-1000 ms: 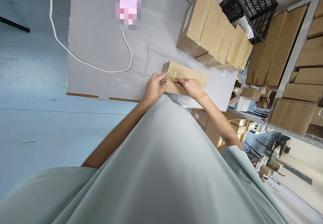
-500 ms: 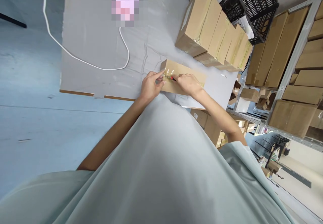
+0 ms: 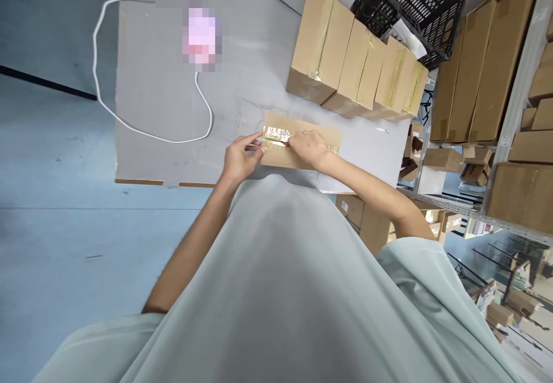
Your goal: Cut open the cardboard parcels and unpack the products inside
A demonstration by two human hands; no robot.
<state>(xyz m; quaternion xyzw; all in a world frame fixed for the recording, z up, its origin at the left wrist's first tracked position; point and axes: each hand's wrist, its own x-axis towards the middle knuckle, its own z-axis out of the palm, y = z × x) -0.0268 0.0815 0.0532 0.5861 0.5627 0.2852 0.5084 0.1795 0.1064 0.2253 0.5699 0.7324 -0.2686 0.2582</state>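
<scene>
A small flat cardboard box (image 3: pixel 302 141) sealed with clear tape lies on the grey table (image 3: pixel 164 83) near its front edge. My left hand (image 3: pixel 239 158) pinches the box's left end, fingers closed on its edge. My right hand (image 3: pixel 309 148) rests on top of the box, closed around a thin red-tipped tool (image 3: pixel 285 141) whose tip runs along the taped seam toward the left end.
Three taped cardboard boxes (image 3: pixel 354 72) stand in a row at the table's back right, beside a black plastic crate (image 3: pixel 415 3). A white cable (image 3: pixel 142 132) loops over the table's left part. Metal shelves (image 3: pixel 510 112) with more boxes fill the right side.
My right hand with the tool has slid left along the tape seam toward my left hand. The camera tilted, showing more of the table's far side.
</scene>
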